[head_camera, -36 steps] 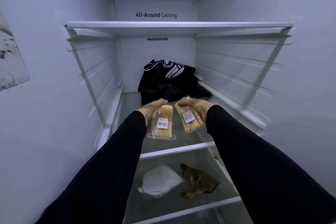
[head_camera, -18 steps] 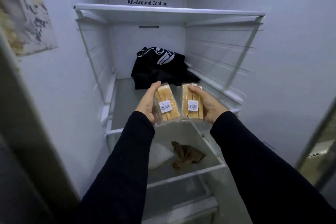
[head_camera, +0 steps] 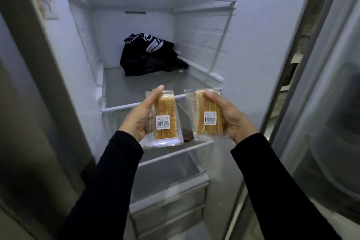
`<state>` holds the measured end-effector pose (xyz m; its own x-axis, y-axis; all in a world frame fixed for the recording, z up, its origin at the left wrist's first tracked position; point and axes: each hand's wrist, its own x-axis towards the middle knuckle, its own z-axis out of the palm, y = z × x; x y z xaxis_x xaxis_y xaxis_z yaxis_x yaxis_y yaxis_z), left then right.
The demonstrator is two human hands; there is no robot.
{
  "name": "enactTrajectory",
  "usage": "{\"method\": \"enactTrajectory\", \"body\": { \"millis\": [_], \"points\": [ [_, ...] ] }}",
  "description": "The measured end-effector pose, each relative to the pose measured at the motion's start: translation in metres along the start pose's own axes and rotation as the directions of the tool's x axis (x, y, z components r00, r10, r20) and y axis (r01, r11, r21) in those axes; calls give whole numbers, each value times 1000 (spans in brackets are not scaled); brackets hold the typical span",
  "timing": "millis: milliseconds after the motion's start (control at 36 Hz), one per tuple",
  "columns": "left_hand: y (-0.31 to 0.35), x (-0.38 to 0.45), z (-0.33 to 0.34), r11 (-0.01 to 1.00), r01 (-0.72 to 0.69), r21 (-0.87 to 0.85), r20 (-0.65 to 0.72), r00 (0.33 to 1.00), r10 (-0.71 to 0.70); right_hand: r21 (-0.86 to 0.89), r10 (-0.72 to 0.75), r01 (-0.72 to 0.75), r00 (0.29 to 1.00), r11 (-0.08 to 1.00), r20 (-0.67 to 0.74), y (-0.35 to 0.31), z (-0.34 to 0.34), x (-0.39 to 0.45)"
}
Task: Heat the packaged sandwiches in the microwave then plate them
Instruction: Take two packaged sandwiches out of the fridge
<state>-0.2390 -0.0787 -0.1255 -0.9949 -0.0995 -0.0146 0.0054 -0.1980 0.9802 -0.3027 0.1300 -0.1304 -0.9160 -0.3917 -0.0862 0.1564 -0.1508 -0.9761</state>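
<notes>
Each grip holds one clear-wrapped sandwich pack: left hand (head_camera: 139, 116), right hand (head_camera: 232, 118), barcode labels up.

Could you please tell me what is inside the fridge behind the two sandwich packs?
A black bag lies at the back of the middle shelf. Something brown on the lower shelf shows between the packs, mostly covered by them.

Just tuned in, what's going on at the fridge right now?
A person stands at the open fridge with a packaged sandwich in each hand. The left hand grips the left sandwich pack, and the right hand grips the right sandwich pack. Both packs are held clear of the glass shelf, barcode labels facing up. A black bag sits at the back of that shelf. No microwave or plate is in view, so heating has not started.
</notes>
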Motion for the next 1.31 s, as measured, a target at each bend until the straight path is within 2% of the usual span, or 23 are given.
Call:
{"method": "enactTrajectory", "body": {
  "millis": [111,250,417,528,639,917,1083,1306],
  "points": [
    [-6,-22,9,999,9,39,-17,1000,-8,-18,-33,34,998,999,55,-6,-1,-32],
    [-12,-60,38,995,78,60,-120,990,-70,-98,-61,62,998,993,21,-7,-14,-76],
    [-34,-118,78,994,83,74,-175,982,-69,-61,23,-20,999,998,46,2,-32,-143],
    [-42,-155,98,988,111,111,-185,979,-89,-35,53,-52,999,998,11,7,-39,-191],
    [-47,-179,109,989,110,102,-171,981,-91,-81,68,-70,997,994,-20,9,-39,-227],
    [-39,-227,137,993,74,96,-45,997,-70,-71,34,-41,994,997,-105,8,-40,-310],
    [-31,-258,152,992,95,82,81,992,-101,-48,2,-13,977,999,-214,10,-33,-364],
    [-33,-305,172,991,126,36,250,959,-131,-23,-33,26,920,999,-391,23,-15,-445]
  ]
}}
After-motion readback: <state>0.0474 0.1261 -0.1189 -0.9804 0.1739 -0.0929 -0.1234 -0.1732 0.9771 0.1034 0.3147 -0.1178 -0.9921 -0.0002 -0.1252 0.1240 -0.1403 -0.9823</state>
